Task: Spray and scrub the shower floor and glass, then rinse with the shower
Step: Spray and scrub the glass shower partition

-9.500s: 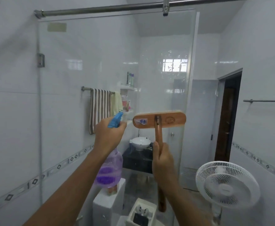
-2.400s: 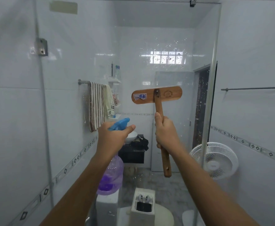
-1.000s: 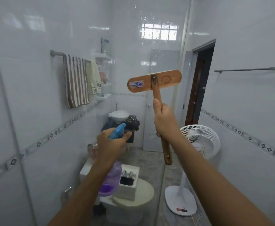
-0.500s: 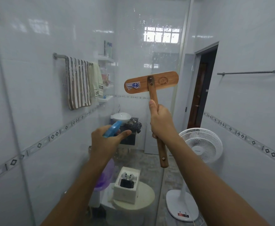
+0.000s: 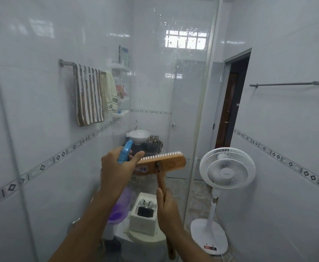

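the left hand (image 5: 117, 173) is curled round the neck of the spray bottle (image 5: 124, 155), index finger stretched across its glossy blue plastic trigger head. the head's tip points up and away at the glass panel (image 5: 183, 91). the bottle's rounded, see-through purple body hangs below the wrist, so its long axis runs roughly upright with a slight tilt.

the right hand (image 5: 169, 210) grips the brush (image 5: 162, 163) by its round wooden handle, thumb laid along the shaft. the handle runs from the hand up and slightly left to the middle of the head, and its tail sticks out below the wrist. the head is a flat, oblong block of varnished wood with rounded ends. its long axis lies nearly level, left to right, with the left end behind the left hand. a row of short pale bristles stands along its far edge, pointing up and toward the glass.

the glass is smooth and speckled with droplets. beyond it hang a brown-and-white striped towel (image 5: 88, 95) and stands a white pedestal fan (image 5: 227, 168) with a round grille.
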A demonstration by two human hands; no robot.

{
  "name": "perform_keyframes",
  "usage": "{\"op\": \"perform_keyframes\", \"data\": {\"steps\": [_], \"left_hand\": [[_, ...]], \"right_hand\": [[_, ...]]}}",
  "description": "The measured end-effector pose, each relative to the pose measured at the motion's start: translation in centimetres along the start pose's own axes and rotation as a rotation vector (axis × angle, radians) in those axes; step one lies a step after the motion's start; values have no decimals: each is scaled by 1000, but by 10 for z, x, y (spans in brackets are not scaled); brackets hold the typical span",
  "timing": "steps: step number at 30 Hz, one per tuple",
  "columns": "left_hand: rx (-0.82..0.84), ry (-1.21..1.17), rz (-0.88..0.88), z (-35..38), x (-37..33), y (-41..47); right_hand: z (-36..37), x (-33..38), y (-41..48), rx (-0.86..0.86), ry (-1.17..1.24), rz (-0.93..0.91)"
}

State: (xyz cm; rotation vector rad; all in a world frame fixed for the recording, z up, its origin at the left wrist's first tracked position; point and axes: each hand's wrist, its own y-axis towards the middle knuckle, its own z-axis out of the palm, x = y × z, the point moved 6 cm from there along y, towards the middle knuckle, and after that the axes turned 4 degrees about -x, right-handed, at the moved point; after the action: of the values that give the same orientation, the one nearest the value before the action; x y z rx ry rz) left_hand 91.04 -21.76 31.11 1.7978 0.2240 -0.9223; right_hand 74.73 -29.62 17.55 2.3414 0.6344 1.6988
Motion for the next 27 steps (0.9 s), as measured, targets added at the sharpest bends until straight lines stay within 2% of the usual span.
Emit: {"op": "perform_keyframes", "data": {"steps": [4,11,13,15,19,21,23,27], "left_hand": [[-22,49,-11,1,9,-9],[-53,3,-35,2,8,-7],[-72,-4,-28,1,6,-8],[-75,4,-32,1,4,-10],[-53,19,-41,0,5,-18],[-54,15,-58,-3,8,-21],[-55,3,-70,-5,13,-22],[-57,-13,-125,-11,26,-23]], "right_hand": [[0,13,9,11,-1,8],[-46,155,95,-92,71,-221],[-45,146,92,-102,61,-225],[-33,105,66,-80,63,-198],[-11,5,-1,1,-4,-29],[-9,-14,-10,20,-68,0],[-13,2,2,21,-44,-14],[-38,97,54,-18,17,-135]]}}
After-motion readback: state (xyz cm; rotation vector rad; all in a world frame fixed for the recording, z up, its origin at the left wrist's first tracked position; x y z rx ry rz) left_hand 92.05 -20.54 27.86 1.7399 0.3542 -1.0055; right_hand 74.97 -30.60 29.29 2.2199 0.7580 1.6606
